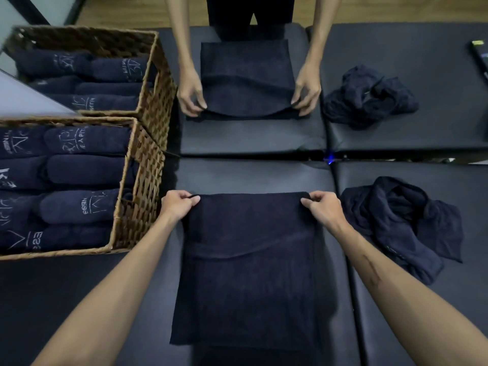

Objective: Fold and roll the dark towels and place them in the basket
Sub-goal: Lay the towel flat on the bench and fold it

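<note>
Hands point(179, 204) point(323, 207) pinch towel point(248, 260); basket point(137, 191) rolls' white lettering unreadable.

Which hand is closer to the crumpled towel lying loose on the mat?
Right. The right hand pinches the flat towel's far right corner, just beside the crumpled towel. The left hand holds the far left corner, next to the basket.
</note>
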